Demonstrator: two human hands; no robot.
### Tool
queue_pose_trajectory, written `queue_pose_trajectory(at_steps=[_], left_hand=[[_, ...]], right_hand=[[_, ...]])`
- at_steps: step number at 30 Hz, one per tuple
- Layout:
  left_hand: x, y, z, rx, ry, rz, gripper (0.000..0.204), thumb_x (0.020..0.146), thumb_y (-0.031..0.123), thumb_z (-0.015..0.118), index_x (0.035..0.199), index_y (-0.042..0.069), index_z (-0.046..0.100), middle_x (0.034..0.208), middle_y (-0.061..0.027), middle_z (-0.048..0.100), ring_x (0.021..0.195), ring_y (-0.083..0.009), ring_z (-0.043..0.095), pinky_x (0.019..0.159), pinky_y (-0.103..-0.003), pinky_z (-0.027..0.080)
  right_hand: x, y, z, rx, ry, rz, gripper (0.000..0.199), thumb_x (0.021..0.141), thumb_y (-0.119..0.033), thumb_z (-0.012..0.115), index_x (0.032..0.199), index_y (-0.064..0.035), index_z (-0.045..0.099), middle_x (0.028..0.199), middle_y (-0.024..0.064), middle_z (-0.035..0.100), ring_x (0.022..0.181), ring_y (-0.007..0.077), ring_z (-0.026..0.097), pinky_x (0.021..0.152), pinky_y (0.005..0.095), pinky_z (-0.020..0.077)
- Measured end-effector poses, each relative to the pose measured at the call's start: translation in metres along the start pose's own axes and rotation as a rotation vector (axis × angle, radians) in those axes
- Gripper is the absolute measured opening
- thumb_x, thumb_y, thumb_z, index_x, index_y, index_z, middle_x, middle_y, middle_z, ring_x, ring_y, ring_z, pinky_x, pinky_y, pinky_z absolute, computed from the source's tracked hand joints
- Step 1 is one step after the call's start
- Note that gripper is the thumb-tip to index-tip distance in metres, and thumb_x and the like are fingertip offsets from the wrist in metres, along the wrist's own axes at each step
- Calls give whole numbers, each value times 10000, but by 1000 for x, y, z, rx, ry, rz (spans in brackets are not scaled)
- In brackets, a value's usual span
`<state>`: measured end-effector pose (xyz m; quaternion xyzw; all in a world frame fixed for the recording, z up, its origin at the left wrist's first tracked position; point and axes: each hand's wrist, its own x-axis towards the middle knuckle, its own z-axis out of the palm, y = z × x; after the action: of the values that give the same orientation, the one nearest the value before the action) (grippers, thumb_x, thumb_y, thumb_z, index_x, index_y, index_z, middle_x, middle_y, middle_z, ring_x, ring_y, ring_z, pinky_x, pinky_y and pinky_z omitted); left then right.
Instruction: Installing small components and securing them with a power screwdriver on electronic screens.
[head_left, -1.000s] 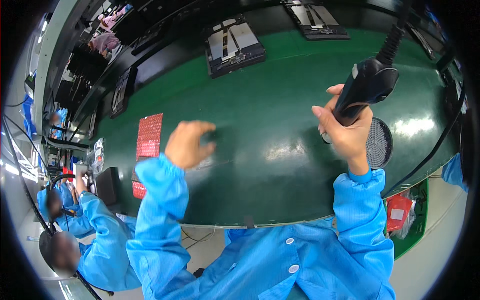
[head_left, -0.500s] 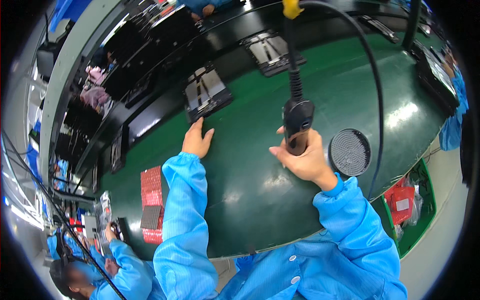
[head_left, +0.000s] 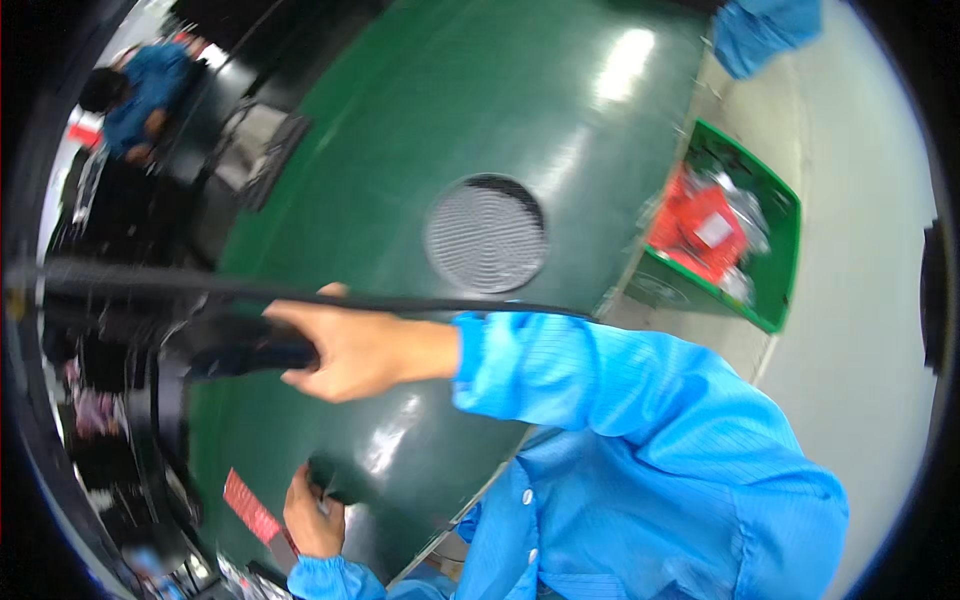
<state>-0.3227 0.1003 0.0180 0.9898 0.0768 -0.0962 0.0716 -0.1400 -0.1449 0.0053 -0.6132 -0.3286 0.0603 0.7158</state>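
Note:
My right hand (head_left: 350,350) is wrapped round the black handle of a corded electric screwdriver (head_left: 250,350), which points left across the bench and is smeared by motion. A black cable (head_left: 420,302) runs over my wrist. Lower left, my left hand (head_left: 313,520) has its fingers curled at a small dark thing (head_left: 335,482), too blurred to name. Close beside that hand lies a strip of red bubble wrap (head_left: 250,508). Beyond my right hand sits a round dish (head_left: 485,238) with a grey dimpled face and a dark rim.
The green bench top (head_left: 400,110) ends at a curved edge on the right. Past it stands a green crate (head_left: 785,250) holding red and clear packages. An opened flat device (head_left: 260,150) lies at the bench's far left. Another person (head_left: 150,90) is at upper left; a blue sleeve (head_left: 760,35) shows at top right.
The whole view has swung to the right. My right hand, with the screwdriver, has moved left. My left hand has left the opened device and is now curled near the red wrap.

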Motion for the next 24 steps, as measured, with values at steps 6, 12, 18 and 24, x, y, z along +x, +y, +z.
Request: queue_pose_trajectory(at_steps=[6, 12, 18, 24], left_hand=[[19, 15, -1, 14, -23, 131, 385, 611, -23, 597, 995, -16, 559, 792, -175, 593, 760, -350, 593, 692, -426, 475], [34, 59, 2, 226, -111, 447, 231, 605, -24, 595, 827, 7, 539, 748, -170, 552, 737, -377, 560, 671, -471, 467], [44, 69, -6, 212, -249, 475, 152, 602, -19, 607, 740, 12, 552, 722, -161, 562, 677, -365, 567, 628, -450, 478], [25, 193, -60, -124, -242, 874, 164, 660, 21, 666, 819, 59, 649, 707, -104, 625, 597, -235, 593, 531, -265, 476]], right_hand=[[-5, 0, -3, -87, 238, -253, 315, 704, -30, 644, 990, -18, 514, 717, 165, 582, 641, 326, 591, 555, 393, 430], [-14, -17, -19, 117, 28, 35, 406, 678, -35, 563, 1081, -61, 518, 997, 135, 533, 916, 363, 488, 825, 444, 388], [-6, 0, -12, 5, 305, -225, 233, 703, -13, 611, 911, 22, 512, 585, 188, 574, 549, 373, 588, 508, 425, 439], [-3, -5, -21, -36, 277, -190, 210, 723, -14, 582, 908, 40, 497, 575, 208, 568, 561, 399, 585, 526, 462, 445]])
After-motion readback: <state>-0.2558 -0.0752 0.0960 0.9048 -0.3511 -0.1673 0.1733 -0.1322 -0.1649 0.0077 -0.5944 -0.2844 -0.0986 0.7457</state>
